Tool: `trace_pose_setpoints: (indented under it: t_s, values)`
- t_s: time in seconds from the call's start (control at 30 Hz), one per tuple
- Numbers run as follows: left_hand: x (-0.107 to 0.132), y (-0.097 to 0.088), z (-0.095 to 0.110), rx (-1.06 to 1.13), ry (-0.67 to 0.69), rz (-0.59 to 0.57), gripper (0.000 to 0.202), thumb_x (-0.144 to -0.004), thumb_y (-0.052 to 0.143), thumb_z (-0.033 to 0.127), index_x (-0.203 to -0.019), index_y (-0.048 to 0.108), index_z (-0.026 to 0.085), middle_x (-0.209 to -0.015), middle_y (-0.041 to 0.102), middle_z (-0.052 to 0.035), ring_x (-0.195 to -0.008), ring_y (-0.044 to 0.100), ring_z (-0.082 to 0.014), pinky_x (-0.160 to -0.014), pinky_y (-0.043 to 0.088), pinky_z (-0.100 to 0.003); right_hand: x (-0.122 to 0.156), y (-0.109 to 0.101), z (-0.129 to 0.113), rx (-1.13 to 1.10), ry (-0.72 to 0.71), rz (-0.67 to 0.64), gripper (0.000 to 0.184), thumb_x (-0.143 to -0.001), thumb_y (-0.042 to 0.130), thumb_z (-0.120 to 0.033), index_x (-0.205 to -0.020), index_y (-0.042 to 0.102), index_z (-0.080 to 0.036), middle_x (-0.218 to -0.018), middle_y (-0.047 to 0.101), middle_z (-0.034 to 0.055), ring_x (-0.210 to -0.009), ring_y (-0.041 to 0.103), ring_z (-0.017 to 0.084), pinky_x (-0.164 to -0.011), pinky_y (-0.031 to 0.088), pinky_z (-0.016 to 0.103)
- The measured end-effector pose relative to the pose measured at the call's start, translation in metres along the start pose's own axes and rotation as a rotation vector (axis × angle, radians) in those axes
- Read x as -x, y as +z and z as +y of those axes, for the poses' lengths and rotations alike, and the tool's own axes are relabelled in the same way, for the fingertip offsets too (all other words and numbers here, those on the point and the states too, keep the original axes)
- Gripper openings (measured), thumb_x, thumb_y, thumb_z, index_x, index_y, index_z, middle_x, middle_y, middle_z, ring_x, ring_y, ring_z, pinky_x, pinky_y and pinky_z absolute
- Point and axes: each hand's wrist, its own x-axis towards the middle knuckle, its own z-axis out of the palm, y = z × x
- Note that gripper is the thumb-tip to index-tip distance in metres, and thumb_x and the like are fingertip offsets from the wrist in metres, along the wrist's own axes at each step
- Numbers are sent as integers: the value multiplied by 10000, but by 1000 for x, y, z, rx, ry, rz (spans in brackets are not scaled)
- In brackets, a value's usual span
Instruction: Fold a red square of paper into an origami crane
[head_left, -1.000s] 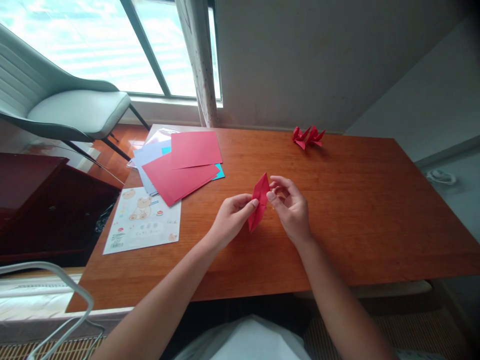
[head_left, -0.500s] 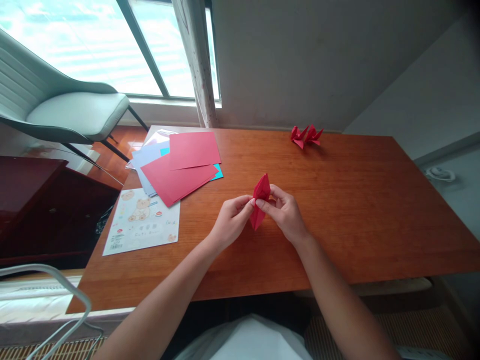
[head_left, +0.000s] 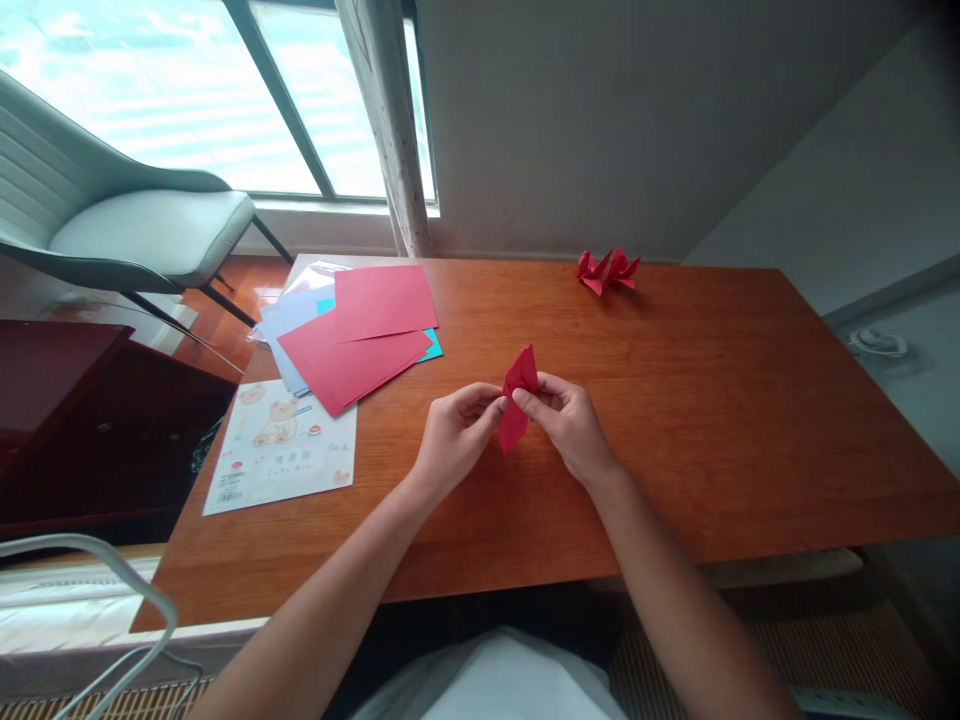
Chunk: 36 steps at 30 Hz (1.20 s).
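A red folded paper piece (head_left: 516,432), a narrow diamond shape pointed at top and bottom, is held above the table between both hands. My left hand (head_left: 459,432) pinches its left side with thumb and fingers. My right hand (head_left: 568,420) grips its right side, the thumb lying across the front near the middle. The fingers behind the paper are partly hidden. Toward the far edge of the table stand red folded paper figures (head_left: 607,270) with pointed parts, close together.
The wooden table (head_left: 712,420) spans the view. On its left lie red paper sheets (head_left: 386,300), pale and blue sheets under them, and a white sheet with a printed bear (head_left: 281,450). A chair (head_left: 150,235) stands beyond the left edge, near the window.
Both hands still hold the red folded paper, which has shifted slightly and tilts a little more. My left fingers have moved slightly at its left side. The whole view has shifted a little.
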Motion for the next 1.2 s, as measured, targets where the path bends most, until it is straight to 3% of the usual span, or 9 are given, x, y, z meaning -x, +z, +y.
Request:
trace_pose_setpoints:
  t_s: [0.23, 0.5, 0.63, 0.83, 1.07, 1.2]
  values:
    - [-2, -1, -1, 47, 61, 67, 316, -855, 698, 374, -1081, 674, 153, -955, 750, -78, -847, 709, -190, -789, 564, -280, -1, 0, 1, -23, -44, 42, 208, -819, 733, -369, -976, 724, -233, -970, 756, 33, -833, 690, 180, -713, 550, 289]
    - [3, -3, 1, -461, 463, 228, 224, -913, 623, 226, -1115, 720, 227, -1133, 718, -80, -1028, 674, -199, -949, 533, -333, 0, 1, 0, -16, -109, 32, 133, -820, 753, -324, -927, 755, -246, -939, 748, 29, -879, 687, 191, -764, 549, 312]
    - [1, -4, 4, -508, 557, 291, 223, -907, 624, 184, -1099, 731, 226, -1087, 683, -85, -987, 658, -185, -869, 545, -311, 3, 1, -1, 102, -239, 30, 104, -830, 747, -284, -927, 761, -251, -977, 727, 39, -911, 673, 194, -753, 543, 312]
    - [0, -5, 6, -444, 570, 275, 164, -879, 665, 143, -1024, 711, 204, -977, 714, -44, -888, 672, -147, -824, 543, -270, 4, 0, -3, 158, -288, 41, 48, -831, 748, -273, -873, 737, -253, -936, 723, 31, -893, 670, 188, -713, 531, 291]
    - [1, -6, 3, -391, 416, 275, 65, -877, 671, 188, -937, 695, 188, -906, 739, -28, -817, 682, -145, -793, 538, -263, 1, -1, -2, 179, -277, 91, 94, -826, 745, -321, -827, 695, -242, -1013, 705, 48, -960, 669, 202, -725, 549, 292]
    - [1, -6, 2, -253, 321, 198, 72, -872, 673, 213, -935, 661, 180, -940, 719, -41, -875, 679, -161, -850, 532, -285, 3, 0, -3, 153, -269, 63, 100, -833, 736, -317, -830, 679, -235, -1164, 696, 59, -1117, 649, 229, -934, 543, 371]
